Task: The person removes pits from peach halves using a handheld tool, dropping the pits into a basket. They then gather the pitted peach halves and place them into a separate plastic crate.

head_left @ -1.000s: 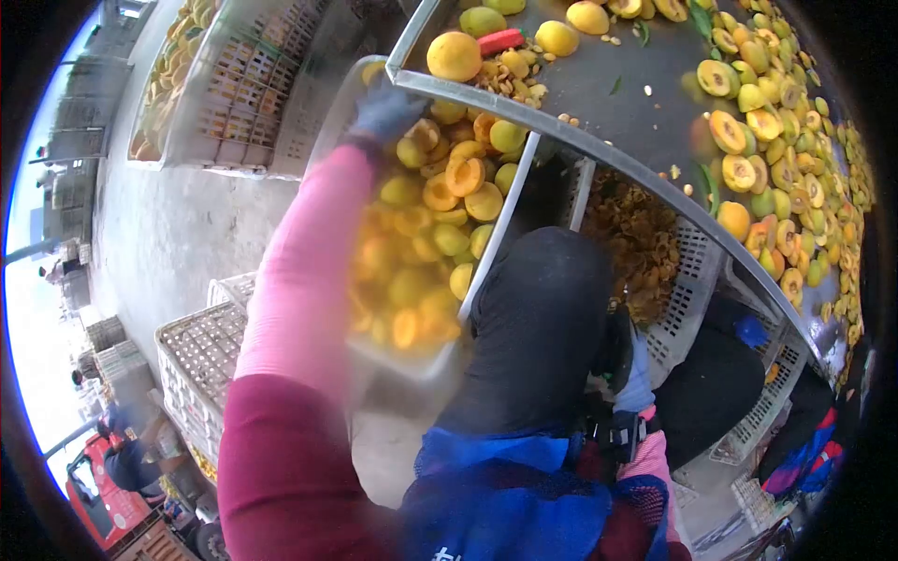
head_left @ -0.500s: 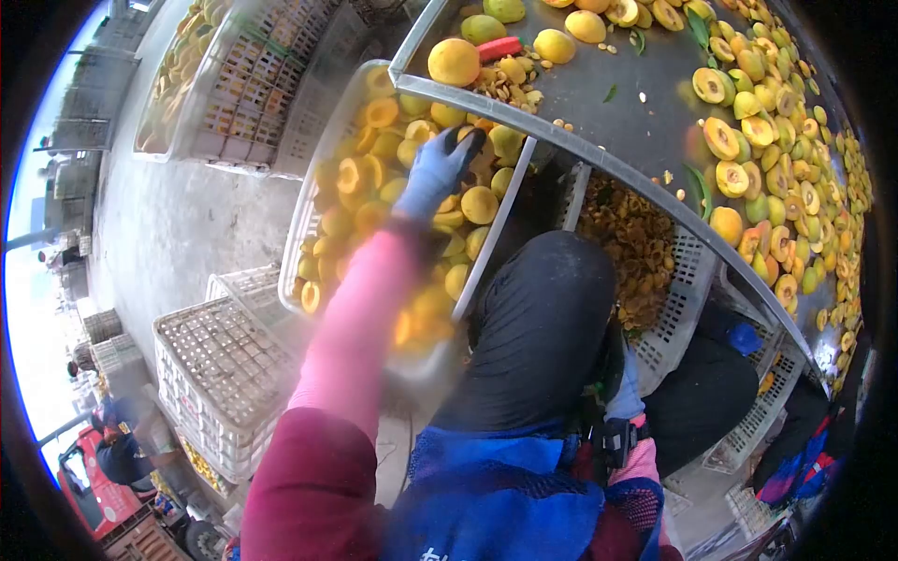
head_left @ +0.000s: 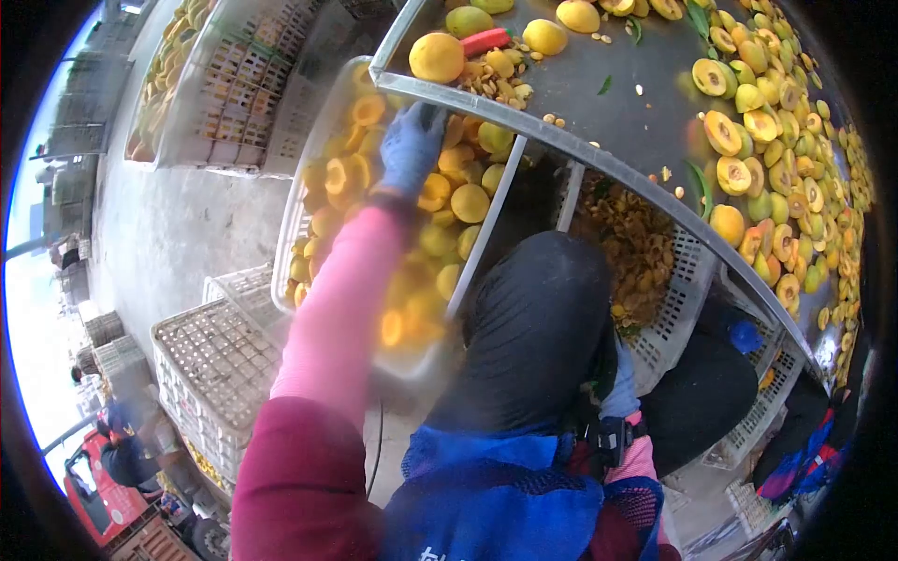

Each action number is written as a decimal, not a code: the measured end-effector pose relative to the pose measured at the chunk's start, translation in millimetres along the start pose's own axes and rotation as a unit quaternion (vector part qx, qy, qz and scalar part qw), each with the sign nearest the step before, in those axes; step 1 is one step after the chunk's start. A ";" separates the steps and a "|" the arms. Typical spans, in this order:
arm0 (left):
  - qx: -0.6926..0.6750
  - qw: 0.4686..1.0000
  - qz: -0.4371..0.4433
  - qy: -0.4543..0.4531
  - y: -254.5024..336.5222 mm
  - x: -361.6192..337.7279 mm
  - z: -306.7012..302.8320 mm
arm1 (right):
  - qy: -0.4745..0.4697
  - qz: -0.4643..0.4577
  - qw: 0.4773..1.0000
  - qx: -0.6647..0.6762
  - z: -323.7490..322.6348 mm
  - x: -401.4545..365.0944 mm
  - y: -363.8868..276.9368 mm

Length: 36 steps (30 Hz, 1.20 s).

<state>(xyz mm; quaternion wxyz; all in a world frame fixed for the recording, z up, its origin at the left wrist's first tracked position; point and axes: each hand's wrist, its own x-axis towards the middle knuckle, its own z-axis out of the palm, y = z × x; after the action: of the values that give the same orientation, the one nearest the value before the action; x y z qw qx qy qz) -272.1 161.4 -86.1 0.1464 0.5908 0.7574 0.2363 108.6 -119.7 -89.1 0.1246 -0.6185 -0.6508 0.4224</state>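
My left hand [head_left: 412,150], in a blue glove with dark fingertips, reaches into a white plastic crate [head_left: 285,252] beside the table. Its fingers look stretched out over halved yellow peaches [head_left: 470,203], and the fingertips are partly hidden near the table edge. I see nothing held in it. Low beside my knee is my right hand [head_left: 621,381], also blue-gloved; my leg and dark shadow hide its fingers, so any grip cannot be made out. A red-handled item [head_left: 486,41] lies on the metal table [head_left: 599,112] near a whole peach [head_left: 436,58].
Many halved peaches [head_left: 762,128] cover the table's right side. Under it stands a crate of brown scraps [head_left: 636,252]. Stacked white crates [head_left: 210,360] stand at left, and a filled crate [head_left: 224,103] is at upper left. The table's metal rim [head_left: 561,140] crosses above my knees.
My left hand has moved left and slightly up across the peaches in the crate. My right hand stays low by my knee. The view has shifted slightly.
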 end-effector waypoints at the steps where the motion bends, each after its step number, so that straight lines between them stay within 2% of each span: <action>1: -0.010 0.999 0.042 -0.013 5.8 -12.1 -4.6 | -0.006 0.026 0.999 0.040 3.7 0.9 6.4; 2: 0.052 0.992 0.113 -0.004 3.5 -22.9 0.6 | -0.013 0.037 0.997 0.067 6.8 2.5 13.0; 4: 0.103 0.981 0.163 0.024 0.9 -31.8 1.8 | -0.027 0.043 0.993 0.109 11.4 5.3 22.6; 7: 0.084 0.986 0.138 -0.034 -1.2 -10.9 1.8 | -0.008 0.044 0.986 0.161 17.3 7.9 24.2; 8: -0.093 0.990 0.091 -0.056 -3.6 -4.8 8.1 | -0.002 0.040 0.989 0.141 16.6 8.5 23.3; 9: -0.268 0.960 0.043 -0.074 1.0 1.0 9.7 | 0.004 0.036 0.992 0.120 16.1 9.1 22.8; 10: -0.433 0.897 -0.005 -0.091 3.8 3.8 9.9 | 0.002 0.025 0.998 0.062 15.7 8.2 23.2; 11: -0.527 0.824 -0.161 -0.130 2.8 1.5 7.5 | 0.003 0.025 0.999 0.035 17.0 5.3 25.7; 14: -0.487 0.833 -0.195 -0.175 -23.8 6.9 21.4 | 0.011 0.035 0.999 0.021 20.9 1.6 37.0; 15: -0.249 0.932 -0.145 -0.220 -10.1 8.9 -2.8 | 0.015 0.040 0.999 0.032 22.1 1.9 38.9; 16: -0.102 0.980 -0.075 -0.152 2.6 2.9 -12.6 | 0.015 0.044 0.998 0.050 23.3 1.2 37.1; 17: 0.048 0.996 -0.004 -0.080 13.4 -7.3 -18.1 | 0.014 0.048 0.997 0.060 23.5 -0.6 36.9; 18: 0.196 0.978 0.067 -0.002 19.6 -13.1 -20.9 | 0.012 0.052 0.996 0.071 24.0 -2.9 37.4; 19: 0.183 0.982 0.045 -0.033 21.6 -13.2 -21.2 | 0.013 0.054 0.996 0.075 23.6 -1.2 38.6; 22: 0.215 0.963 0.161 0.006 3.9 -31.3 12.2 | 0.009 0.078 0.992 0.097 21.4 -2.4 35.9; 24: 0.175 0.972 0.155 -0.013 -14.1 -36.6 35.0 | -0.009 0.090 0.988 0.126 24.7 -2.0 39.6; 26: 0.162 0.977 0.136 -0.037 -18.6 -30.9 34.1 | -0.030 0.076 0.986 0.146 24.6 5.7 49.2; 30: 0.110 0.977 0.170 -0.062 -13.9 -29.6 6.5 | -0.011 0.021 0.994 0.107 14.9 12.6 23.5; 32: 0.071 0.974 0.210 0.036 -16.1 -33.9 -21.4 | 0.002 0.019 0.993 0.116 9.8 8.5 11.7; 33: 0.070 0.987 0.144 0.026 -13.6 -37.4 -45.1 | 0.006 0.027 0.990 0.138 7.7 6.9 7.3; 34: 0.108 0.990 0.076 0.058 -19.2 -41.0 -62.6 | 0.005 0.051 0.979 0.197 5.8 5.1 3.8; 35: 0.159 0.985 -0.059 -0.014 -24.5 -44.4 -82.2 | 0.007 0.088 0.958 0.274 6.0 2.3 2.2; 36: 0.279 0.959 -0.032 0.046 -59.3 -52.6 -79.1 | 0.014 0.124 0.929 0.349 6.3 -0.8 0.5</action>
<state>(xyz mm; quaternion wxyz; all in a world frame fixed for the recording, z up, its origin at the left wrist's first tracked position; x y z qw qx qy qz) -347.1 84.8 -53.7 -0.0518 0.5722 0.8176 0.0379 104.8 -122.9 -93.1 0.2885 -0.6178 -0.3785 0.6259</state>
